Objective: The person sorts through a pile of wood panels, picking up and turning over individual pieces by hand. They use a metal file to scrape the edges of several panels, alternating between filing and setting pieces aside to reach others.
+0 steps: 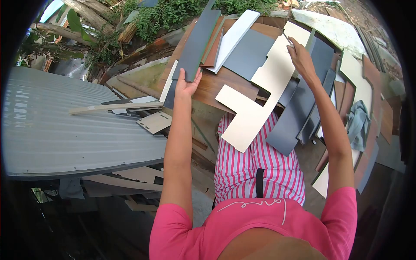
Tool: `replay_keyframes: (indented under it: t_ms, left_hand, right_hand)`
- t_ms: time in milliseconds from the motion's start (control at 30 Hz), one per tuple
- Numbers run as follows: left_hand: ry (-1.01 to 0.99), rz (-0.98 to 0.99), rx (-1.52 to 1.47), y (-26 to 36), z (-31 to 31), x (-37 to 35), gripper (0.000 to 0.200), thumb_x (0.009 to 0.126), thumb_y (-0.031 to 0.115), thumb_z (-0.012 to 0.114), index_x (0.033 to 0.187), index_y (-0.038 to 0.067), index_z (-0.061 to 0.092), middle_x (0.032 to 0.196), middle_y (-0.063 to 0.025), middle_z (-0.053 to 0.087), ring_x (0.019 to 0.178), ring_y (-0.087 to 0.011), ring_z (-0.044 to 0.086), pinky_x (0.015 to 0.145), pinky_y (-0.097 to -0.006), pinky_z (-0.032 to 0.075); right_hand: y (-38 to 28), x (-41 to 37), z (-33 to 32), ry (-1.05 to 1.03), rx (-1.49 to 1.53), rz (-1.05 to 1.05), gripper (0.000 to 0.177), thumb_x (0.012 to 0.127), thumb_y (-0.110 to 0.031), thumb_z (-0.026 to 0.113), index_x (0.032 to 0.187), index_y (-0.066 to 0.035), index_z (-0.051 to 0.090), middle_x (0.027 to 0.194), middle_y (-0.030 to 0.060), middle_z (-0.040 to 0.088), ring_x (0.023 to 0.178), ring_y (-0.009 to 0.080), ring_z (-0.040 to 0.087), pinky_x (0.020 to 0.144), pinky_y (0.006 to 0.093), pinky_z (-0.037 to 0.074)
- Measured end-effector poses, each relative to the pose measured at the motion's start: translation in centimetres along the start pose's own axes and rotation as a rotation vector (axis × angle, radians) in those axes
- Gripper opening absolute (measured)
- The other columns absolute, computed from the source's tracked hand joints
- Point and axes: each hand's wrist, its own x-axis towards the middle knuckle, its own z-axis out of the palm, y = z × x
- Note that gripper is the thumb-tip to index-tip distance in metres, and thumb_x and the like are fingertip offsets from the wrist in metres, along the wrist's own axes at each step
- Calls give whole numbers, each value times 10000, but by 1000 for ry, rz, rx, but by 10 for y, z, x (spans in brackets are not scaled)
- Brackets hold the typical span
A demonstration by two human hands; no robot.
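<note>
My left hand (189,85) is wrapped round the near end of a long dark grey board (200,43), with the fingers at its right edge and the thumb at its left. In my right hand (300,58) is a thin, dark, pointed tool (286,37); its exact kind is too small to tell. Below that hand lies a cream notched board (273,73), its near end reaching over my lap. Between the hands are a white board (235,40) and a flat grey panel (250,53), resting on a brown wood-grain board (225,86).
Dark grey boards (299,108) lean to the right of my legs. More panels and a grey-blue cloth (359,123) lie farther right. At left is a corrugated metal sheet (82,121), with offcuts (155,122) beside it. Green plants (167,19) grow beyond the boards.
</note>
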Motion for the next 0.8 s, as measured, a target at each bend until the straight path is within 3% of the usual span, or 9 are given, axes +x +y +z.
replay_keyframes:
  t_ms: [33,100,133,200,300,467,633,733,800]
  left_hand:
    - [19,4,9,0,-2,5,444,908,307,543,1249,46,432,1239,-165,516,1156,-367,491,1019,-496,368]
    - [73,66,-29,1,-5,8,389,931,268,509,1235,33,450,1230,-166,525,1146,-351,503,1014,-492,382]
    - [82,117,-29,-1,1,2,363,939,245,496,1226,26,460,1229,-161,526,1145,-351,504,1016,-494,387]
    - [56,213,46,-2,8,-12,374,924,229,530,1228,23,457,1214,-146,534,1116,-330,524,988,-492,422]
    - [-10,469,328,0,17,-50,402,905,206,569,1215,-20,448,1180,-129,538,1059,-279,552,909,-453,499]
    - [13,679,586,-3,49,-143,468,880,256,600,1208,-32,432,1132,-133,529,996,-237,571,805,-405,554]
    - [2,658,635,-24,52,-196,500,888,282,584,1217,-54,414,1166,-159,486,1011,-240,558,769,-408,564]
    - [49,627,612,-32,43,-214,475,879,290,605,1201,-18,442,1073,-107,557,949,-194,585,736,-359,545]
    - [-38,640,586,-34,31,-221,455,866,251,632,1190,-25,470,1069,-89,569,961,-173,572,803,-322,495]
  right_hand:
    - [-1,-9,-20,-27,107,101,422,918,-278,474,1261,-32,475,908,188,621,780,321,606,716,393,460]
    - [12,-27,-54,-98,361,298,482,916,-319,487,1286,-13,450,905,120,607,641,165,528,598,283,440]
    - [18,-37,-71,-82,356,311,482,916,-319,487,1286,-13,450,905,120,607,641,165,528,598,283,440]
    - [29,-60,-103,-123,549,349,522,919,-355,489,1305,-8,436,918,54,578,587,57,392,511,193,365]
    - [38,-94,-141,-118,629,442,523,925,-363,484,1321,-26,428,930,28,568,573,33,374,473,174,330]
    - [27,-155,-178,-77,624,495,526,924,-366,487,1332,-39,425,885,6,557,572,28,380,471,171,327]
    - [20,-188,-170,-41,633,548,521,930,-366,477,1333,-40,425,854,-11,555,567,21,376,467,161,313]
    - [3,-194,-160,-86,608,537,490,939,-345,474,1326,-48,437,829,-16,549,534,18,351,451,164,280]
    - [-3,-192,-154,-114,584,513,485,941,-337,472,1329,-48,430,820,-16,549,528,16,343,447,165,271]
